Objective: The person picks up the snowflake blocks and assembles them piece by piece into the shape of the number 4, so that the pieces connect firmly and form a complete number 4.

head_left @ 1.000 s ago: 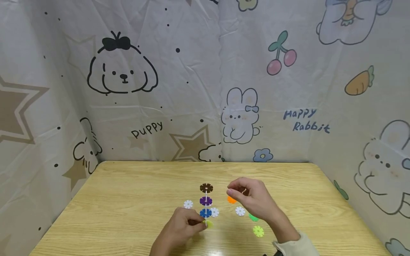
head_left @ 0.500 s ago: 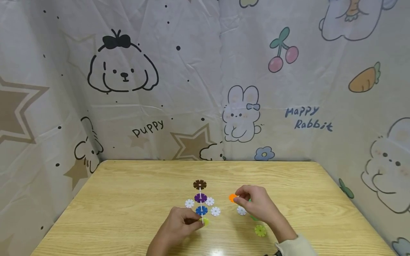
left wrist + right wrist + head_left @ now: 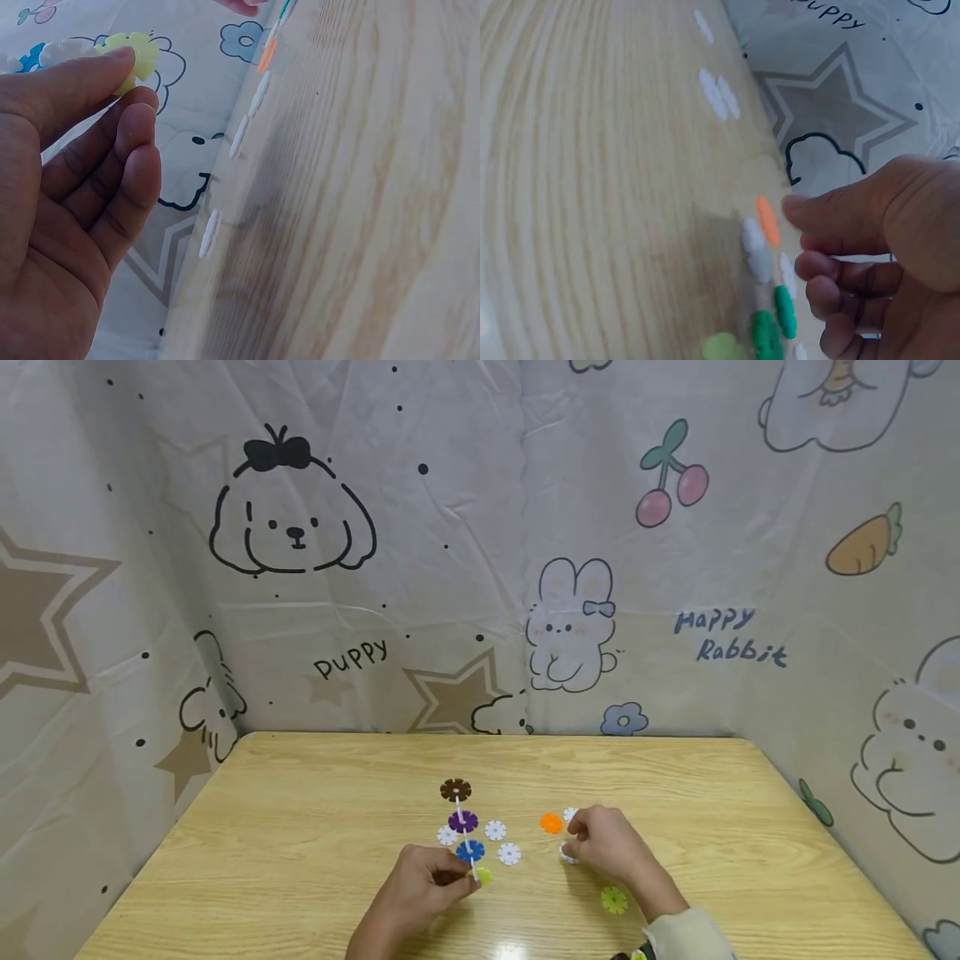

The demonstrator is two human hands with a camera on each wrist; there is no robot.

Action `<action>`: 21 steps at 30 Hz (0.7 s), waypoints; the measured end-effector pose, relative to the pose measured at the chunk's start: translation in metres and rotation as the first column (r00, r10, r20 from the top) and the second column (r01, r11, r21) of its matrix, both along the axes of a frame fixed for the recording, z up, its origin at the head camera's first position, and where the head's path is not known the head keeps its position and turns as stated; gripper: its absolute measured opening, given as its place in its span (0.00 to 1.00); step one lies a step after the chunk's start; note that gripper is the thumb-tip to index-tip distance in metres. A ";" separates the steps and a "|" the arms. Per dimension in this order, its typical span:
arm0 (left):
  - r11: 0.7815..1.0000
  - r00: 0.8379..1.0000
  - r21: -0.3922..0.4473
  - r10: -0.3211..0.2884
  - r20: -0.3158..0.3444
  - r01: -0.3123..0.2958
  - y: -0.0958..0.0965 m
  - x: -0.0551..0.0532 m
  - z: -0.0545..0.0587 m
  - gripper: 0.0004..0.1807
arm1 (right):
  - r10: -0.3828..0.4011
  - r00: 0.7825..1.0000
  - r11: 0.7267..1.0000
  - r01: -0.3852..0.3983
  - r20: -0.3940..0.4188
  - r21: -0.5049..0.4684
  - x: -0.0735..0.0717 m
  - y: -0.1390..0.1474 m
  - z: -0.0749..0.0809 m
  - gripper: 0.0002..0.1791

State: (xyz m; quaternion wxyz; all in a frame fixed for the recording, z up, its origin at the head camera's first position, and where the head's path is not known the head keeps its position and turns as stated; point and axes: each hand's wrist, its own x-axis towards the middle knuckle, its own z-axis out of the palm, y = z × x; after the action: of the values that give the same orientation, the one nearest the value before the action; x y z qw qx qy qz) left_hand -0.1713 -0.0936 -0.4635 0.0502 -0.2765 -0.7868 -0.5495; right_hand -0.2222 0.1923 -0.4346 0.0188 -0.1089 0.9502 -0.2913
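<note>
My left hand [image 3: 417, 889] pinches a yellow notched plastic disc [image 3: 142, 60] between thumb and forefinger. From that disc rises a chain of linked discs, leaning left toward its top: blue [image 3: 470, 851], purple [image 3: 463, 822] and brown [image 3: 456, 790], joined by white ones seen edge-on. My right hand [image 3: 613, 847] hovers low over the table at the right, fingers loosely bent. Nothing shows between its thumb and fingers in the right wrist view. Nearest to it are a partly covered white disc [image 3: 567, 853] and an orange disc [image 3: 767, 220]. Green discs [image 3: 766, 335] lie under the hand, hidden in the head view.
On the wooden table [image 3: 300, 852], loose white discs [image 3: 509, 854] lie just right of the chain. A yellow-green disc [image 3: 614, 900] lies nearer the front right. A printed cloth [image 3: 420, 543] hangs behind the table and at both sides.
My right hand has gone down and to the right, past the orange disc, which stays on the table. The chain's top has tipped left while my left hand keeps its pinch.
</note>
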 end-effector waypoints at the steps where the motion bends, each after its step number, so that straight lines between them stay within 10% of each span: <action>1: 1.000 1.000 -0.001 0.004 0.008 -0.004 0.000 0.000 0.000 0.02 | -0.012 1.000 1.000 0.012 0.013 0.018 -0.001 0.000 -0.002 0.11; 21: 0.998 0.998 -0.057 0.021 0.061 -0.017 -0.005 0.005 0.000 0.04 | -0.041 0.994 0.995 0.031 0.101 0.100 -0.008 0.000 -0.012 0.13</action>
State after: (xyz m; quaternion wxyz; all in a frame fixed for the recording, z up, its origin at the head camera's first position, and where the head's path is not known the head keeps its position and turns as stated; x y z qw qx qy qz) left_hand -0.1660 -0.0986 -0.4632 0.0232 -0.2531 -0.8059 -0.5347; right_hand -0.2304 0.1926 -0.4465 0.0680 -0.0756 0.9629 -0.2500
